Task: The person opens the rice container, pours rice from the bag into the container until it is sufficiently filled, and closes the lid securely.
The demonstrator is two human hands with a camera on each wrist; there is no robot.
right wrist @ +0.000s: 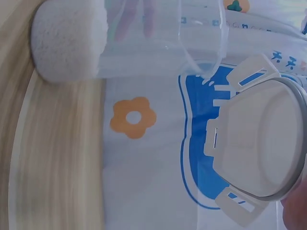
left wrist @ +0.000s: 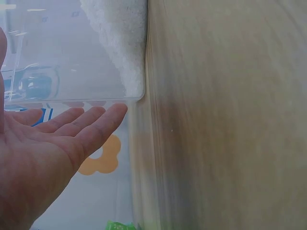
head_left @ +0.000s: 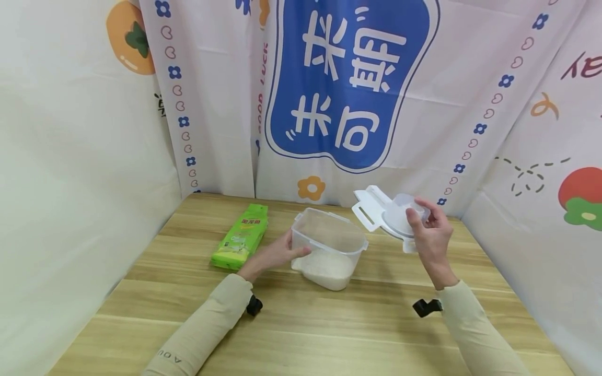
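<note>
Near the middle of the wooden table (head_left: pixel 301 334) in the head view, a clear plastic tub (head_left: pixel 329 245) sits tilted with white rice (head_left: pixel 326 271) banked in its near low end, the left hand (head_left: pixel 277 253) resting flat against its left wall, while the right hand (head_left: pixel 430 232) grips a white clip lid (head_left: pixel 383 214) lifted to the right; a green packet (head_left: pixel 241 237) lies to the left. From the left wrist, the fingers (left wrist: pixel 91 124) lie straight along the tub's smooth wall (left wrist: pixel 72 62), pressing rather than clasping, so the rigid, slick, bottom-heavy tub is probably best steadied low beside the rice. From the right wrist, the lid (right wrist: pixel 261 143) looks light and stiff, its flaps loose, pinched at the rim by a fingertip (right wrist: pixel 295 211).
</note>
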